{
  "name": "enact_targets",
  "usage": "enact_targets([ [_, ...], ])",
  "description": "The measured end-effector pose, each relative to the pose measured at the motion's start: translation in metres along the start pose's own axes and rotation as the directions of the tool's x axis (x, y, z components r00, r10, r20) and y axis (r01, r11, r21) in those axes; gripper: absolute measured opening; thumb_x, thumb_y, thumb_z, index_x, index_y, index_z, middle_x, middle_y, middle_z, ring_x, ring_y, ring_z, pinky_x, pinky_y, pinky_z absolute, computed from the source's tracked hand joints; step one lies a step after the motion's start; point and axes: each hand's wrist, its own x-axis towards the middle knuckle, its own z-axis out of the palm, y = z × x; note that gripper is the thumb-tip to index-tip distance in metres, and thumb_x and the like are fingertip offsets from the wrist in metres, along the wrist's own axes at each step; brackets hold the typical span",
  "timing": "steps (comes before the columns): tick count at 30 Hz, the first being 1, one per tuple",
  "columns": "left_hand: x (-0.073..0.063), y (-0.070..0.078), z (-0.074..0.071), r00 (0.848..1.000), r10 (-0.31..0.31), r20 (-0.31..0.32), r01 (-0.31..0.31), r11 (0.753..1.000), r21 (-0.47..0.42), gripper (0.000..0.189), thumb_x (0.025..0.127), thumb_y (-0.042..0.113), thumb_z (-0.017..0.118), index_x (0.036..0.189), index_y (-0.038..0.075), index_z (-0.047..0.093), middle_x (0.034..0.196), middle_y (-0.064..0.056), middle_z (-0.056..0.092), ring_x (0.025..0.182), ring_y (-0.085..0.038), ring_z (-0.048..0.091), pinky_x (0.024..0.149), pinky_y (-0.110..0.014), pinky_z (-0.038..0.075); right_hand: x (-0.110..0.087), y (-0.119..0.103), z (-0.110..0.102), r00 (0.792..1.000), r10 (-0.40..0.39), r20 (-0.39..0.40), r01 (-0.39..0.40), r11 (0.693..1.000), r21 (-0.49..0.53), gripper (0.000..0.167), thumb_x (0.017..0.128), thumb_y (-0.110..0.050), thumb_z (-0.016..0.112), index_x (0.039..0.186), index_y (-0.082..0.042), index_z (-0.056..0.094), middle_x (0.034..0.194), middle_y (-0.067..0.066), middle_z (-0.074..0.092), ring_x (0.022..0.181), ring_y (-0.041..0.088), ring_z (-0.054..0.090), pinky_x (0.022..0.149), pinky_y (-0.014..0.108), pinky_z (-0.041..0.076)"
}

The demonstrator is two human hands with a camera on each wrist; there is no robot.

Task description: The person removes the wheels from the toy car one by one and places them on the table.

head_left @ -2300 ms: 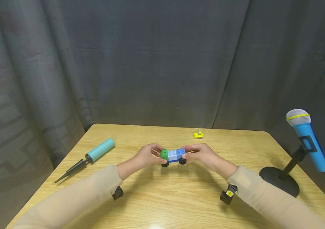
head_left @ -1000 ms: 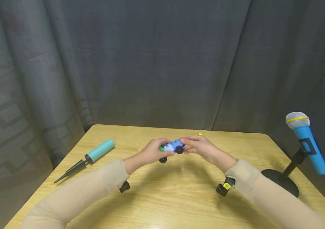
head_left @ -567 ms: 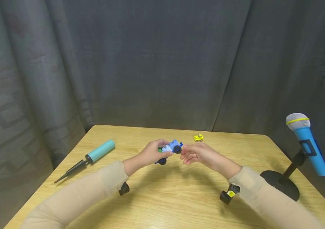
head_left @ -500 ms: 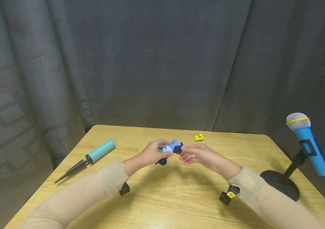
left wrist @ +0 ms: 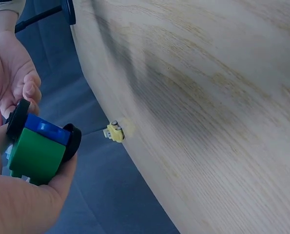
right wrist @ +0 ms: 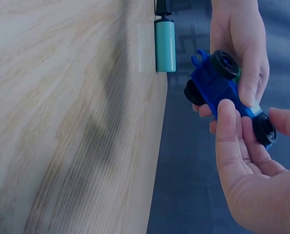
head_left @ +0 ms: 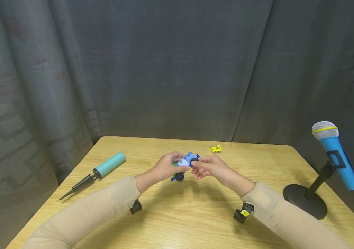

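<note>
A toy car (head_left: 183, 162) of studded building bricks, green, pale blue and blue, is held tilted above the table. My left hand (head_left: 163, 167) grips it round the green end, seen in the left wrist view as a green brick (left wrist: 36, 155) between black wheels. At the blue end, the thumb and fingers of my right hand (head_left: 213, 168) pinch a black wheel. The right wrist view shows the blue underside (right wrist: 214, 88), with a small hook at its far end and the right fingers lying along it.
On the wooden table (head_left: 177, 214), a small yellow toy car (head_left: 216, 149) stands near the back edge. A teal hand pump (head_left: 110, 164) lies at the left. A blue toy microphone (head_left: 338, 159) on a black stand (head_left: 306, 200) is at the right.
The brick car has gone from level between both hands to tilted in the left hand. The right hand came off its end, then moved back in and took hold of a wheel.
</note>
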Motion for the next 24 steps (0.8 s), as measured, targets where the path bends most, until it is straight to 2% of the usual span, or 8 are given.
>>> enact_targets([
  [6,0.001,0.001,-0.001,0.999,0.045,-0.007,-0.044,0.998,0.041,0.051,0.088,0.030,0.072,0.127,0.001,0.058,0.121,-0.017,0.066,0.107,-0.026,0.065,0.085,-0.035,0.055,0.000,-0.002,0.005,0.996,-0.012,-0.086,0.009,1.000,-0.030,0.036,0.094,-0.024,0.064,0.098,0.012,0.064,0.079,0.007,0.071,0.068,0.013,0.068,0.074,0.038,0.059],
  [12,-0.001,0.004,-0.001,0.997,0.069,-0.027,-0.066,0.994,0.083,0.050,0.089,0.028,0.071,0.126,-0.003,0.058,0.119,-0.017,0.066,0.100,-0.023,0.065,0.082,-0.033,0.056,-0.001,-0.003,0.011,0.977,-0.060,-0.203,0.044,0.995,-0.085,0.037,0.090,-0.021,0.070,0.101,0.015,0.066,0.078,0.014,0.073,0.062,0.014,0.069,0.067,0.038,0.059],
  [17,-0.004,0.007,0.001,0.996,0.073,-0.047,-0.068,0.992,0.103,0.050,0.089,0.028,0.071,0.127,-0.002,0.058,0.117,-0.015,0.067,0.095,-0.019,0.064,0.079,-0.032,0.055,-0.001,0.000,0.013,0.965,-0.133,-0.226,0.099,0.983,-0.156,0.034,0.089,-0.019,0.071,0.096,0.014,0.068,0.079,0.020,0.072,0.062,0.018,0.070,0.064,0.038,0.059],
  [24,-0.006,0.006,0.003,0.995,0.087,-0.058,-0.081,0.991,0.102,0.052,0.090,0.029,0.070,0.131,-0.002,0.057,0.119,-0.016,0.065,0.090,-0.017,0.061,0.074,-0.030,0.053,-0.002,0.005,0.018,0.932,-0.259,-0.255,0.187,0.942,-0.278,0.030,0.088,-0.017,0.072,0.087,0.013,0.070,0.074,0.021,0.071,0.057,0.018,0.069,0.058,0.034,0.059],
])
